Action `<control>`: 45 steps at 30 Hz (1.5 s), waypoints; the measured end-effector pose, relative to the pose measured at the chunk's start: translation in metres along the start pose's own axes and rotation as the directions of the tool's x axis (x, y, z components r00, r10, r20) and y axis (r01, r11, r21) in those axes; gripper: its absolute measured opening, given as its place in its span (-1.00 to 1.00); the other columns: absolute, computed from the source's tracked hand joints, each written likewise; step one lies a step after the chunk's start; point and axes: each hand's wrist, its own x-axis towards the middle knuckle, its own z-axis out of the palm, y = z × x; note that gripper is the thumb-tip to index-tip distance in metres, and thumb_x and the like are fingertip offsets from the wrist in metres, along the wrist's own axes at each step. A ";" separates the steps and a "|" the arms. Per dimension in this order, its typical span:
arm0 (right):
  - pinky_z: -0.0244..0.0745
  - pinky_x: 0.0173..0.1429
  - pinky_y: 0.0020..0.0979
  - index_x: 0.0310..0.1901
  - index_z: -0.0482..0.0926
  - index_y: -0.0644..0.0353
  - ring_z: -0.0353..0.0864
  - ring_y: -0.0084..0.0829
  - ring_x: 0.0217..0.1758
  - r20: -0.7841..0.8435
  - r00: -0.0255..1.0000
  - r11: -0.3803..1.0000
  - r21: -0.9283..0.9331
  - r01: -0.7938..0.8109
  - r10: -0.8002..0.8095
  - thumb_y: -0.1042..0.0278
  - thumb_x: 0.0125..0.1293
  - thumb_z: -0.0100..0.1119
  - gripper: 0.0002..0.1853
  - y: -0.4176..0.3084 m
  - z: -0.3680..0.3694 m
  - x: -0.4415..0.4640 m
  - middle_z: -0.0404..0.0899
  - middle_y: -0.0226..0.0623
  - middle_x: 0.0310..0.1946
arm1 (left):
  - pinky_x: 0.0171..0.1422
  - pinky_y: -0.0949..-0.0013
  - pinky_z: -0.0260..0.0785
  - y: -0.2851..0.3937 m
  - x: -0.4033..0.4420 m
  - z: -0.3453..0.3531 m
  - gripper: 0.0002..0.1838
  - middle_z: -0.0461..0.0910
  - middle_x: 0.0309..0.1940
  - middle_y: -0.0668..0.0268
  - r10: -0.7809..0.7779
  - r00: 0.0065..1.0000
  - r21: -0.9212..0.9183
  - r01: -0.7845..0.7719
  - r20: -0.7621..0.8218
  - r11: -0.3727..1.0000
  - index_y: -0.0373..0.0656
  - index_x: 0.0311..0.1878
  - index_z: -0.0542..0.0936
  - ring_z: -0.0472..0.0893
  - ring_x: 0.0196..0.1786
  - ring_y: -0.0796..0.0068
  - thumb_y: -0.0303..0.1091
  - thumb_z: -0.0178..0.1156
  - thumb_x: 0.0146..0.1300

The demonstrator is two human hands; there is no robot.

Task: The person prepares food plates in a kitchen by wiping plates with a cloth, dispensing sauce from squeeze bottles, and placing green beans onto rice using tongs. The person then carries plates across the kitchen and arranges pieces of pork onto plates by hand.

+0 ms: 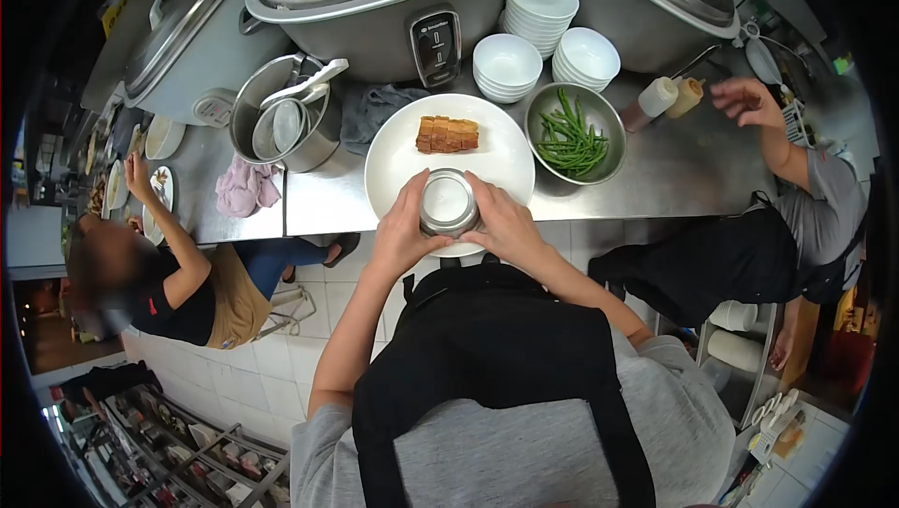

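A large white plate (pixel 393 152) lies at the counter's front edge, with a block of sliced browned meat (pixel 447 134) on its far part. Over the plate's near part is a small round metal bowl (pixel 449 201), seen from above with a pale centre. My left hand (pixel 405 225) wraps round its left side, and my right hand (pixel 499 218) wraps round its right side. Just right of the plate stands a metal bowl of green beans (pixel 573 135). Whether the small metal bowl touches the plate is hard to tell.
Large rice cookers (pixel 375 21) line the back. Stacked white bowls (pixel 507 68), squeeze bottles (pixel 657 96), a metal pot with utensils (pixel 314 138), a grey cloth (pixel 375 115) and a pink cloth (pixel 247 186) stand around. One co-worker (pixel 159 274) is at left, another (pixel 796 199) at right.
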 end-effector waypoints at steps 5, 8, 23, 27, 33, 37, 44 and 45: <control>0.31 0.13 -0.20 0.11 0.33 0.31 0.37 -0.04 0.09 -0.311 0.948 0.984 0.136 0.115 -0.068 0.26 0.10 0.20 -0.45 0.027 -0.019 0.045 0.37 0.04 0.01 | 0.13 0.38 0.32 -0.033 0.037 -0.015 -0.26 0.38 0.15 0.16 -0.150 0.988 -0.436 0.123 -0.029 0.892 -0.21 0.27 0.20 0.43 0.12 0.31 -0.37 0.31 0.00; 0.35 0.05 -0.22 0.03 0.39 0.31 0.44 -0.06 -0.03 -0.392 0.919 0.995 0.079 0.061 -0.025 0.40 0.12 0.16 -0.58 0.048 -0.007 0.081 0.42 -0.01 -0.10 | 0.03 0.44 0.34 -0.071 0.078 0.003 -0.54 0.43 0.06 0.20 -0.196 0.976 -0.501 0.126 -0.090 0.856 -0.24 0.20 0.32 0.47 -0.03 0.45 -0.41 0.08 0.21; 0.28 0.06 -0.19 -0.10 0.47 0.29 0.39 -0.06 -0.05 -0.037 0.962 0.960 -0.075 0.268 -0.272 0.38 0.15 0.11 -0.72 -0.018 -0.026 0.021 0.45 -0.09 -0.14 | 0.31 0.07 0.09 -0.038 0.012 -0.016 -0.49 0.30 0.17 0.02 0.295 0.951 -0.241 -0.266 0.091 0.933 -0.16 -0.03 0.48 0.24 0.26 0.01 -0.31 0.38 -0.11; 0.11 0.22 -0.09 -0.08 0.50 0.24 0.34 -0.11 0.06 0.085 0.933 0.900 -0.246 0.359 -0.349 0.43 0.07 0.14 -0.68 -0.025 -0.004 0.010 0.44 -0.15 -0.08 | 0.31 0.00 0.04 -0.037 -0.009 0.005 -0.38 0.25 0.17 -0.06 0.451 0.887 -0.193 -0.461 -0.099 0.866 -0.20 -0.13 0.45 0.15 0.29 -0.11 -0.23 0.48 -0.31; 0.02 0.26 -0.03 -0.17 0.54 0.24 0.29 -0.14 0.11 0.164 0.881 0.829 -0.298 0.474 -0.444 0.39 0.14 0.08 -0.77 -0.023 0.003 0.026 0.45 -0.21 -0.16 | 0.37 0.10 0.01 -0.044 -0.005 0.028 -0.53 0.19 0.14 -0.08 0.460 0.860 -0.073 -0.485 -0.220 0.872 -0.32 -0.40 0.51 0.06 0.32 -0.13 -0.34 0.46 -0.46; 0.02 0.25 -0.04 -0.24 0.54 0.25 0.30 -0.16 0.09 0.201 0.869 0.811 -0.313 0.495 -0.452 0.34 0.18 0.06 -0.81 -0.017 0.002 0.030 0.44 -0.20 -0.20 | 0.36 0.12 0.00 -0.044 0.005 0.030 -0.60 0.20 0.12 -0.07 0.399 0.903 -0.131 -0.421 -0.161 0.898 -0.33 -0.50 0.54 0.10 0.28 -0.11 -0.32 0.44 -0.47; 0.01 0.23 0.02 -0.26 0.51 0.21 0.30 -0.17 0.10 0.210 0.838 0.742 -0.391 0.544 -0.504 0.24 0.21 0.06 -0.79 -0.017 -0.002 0.034 0.41 -0.19 -0.22 | 0.26 0.16 0.07 -0.038 0.009 0.035 -0.74 0.32 0.02 -0.08 0.374 0.897 -0.212 -0.423 -0.234 0.881 -0.24 -0.55 0.60 0.24 0.14 -0.05 -0.33 0.34 -0.41; 0.01 0.23 0.02 -0.27 0.52 0.20 0.30 -0.17 0.10 0.202 0.842 0.757 -0.370 0.538 -0.500 0.24 0.20 0.06 -0.79 -0.020 -0.005 0.032 0.42 -0.19 -0.23 | 0.26 0.15 0.08 -0.033 0.008 0.029 -0.75 0.32 0.04 -0.08 0.349 0.910 -0.248 -0.399 -0.223 0.883 -0.22 -0.55 0.61 0.24 0.15 -0.05 -0.33 0.36 -0.40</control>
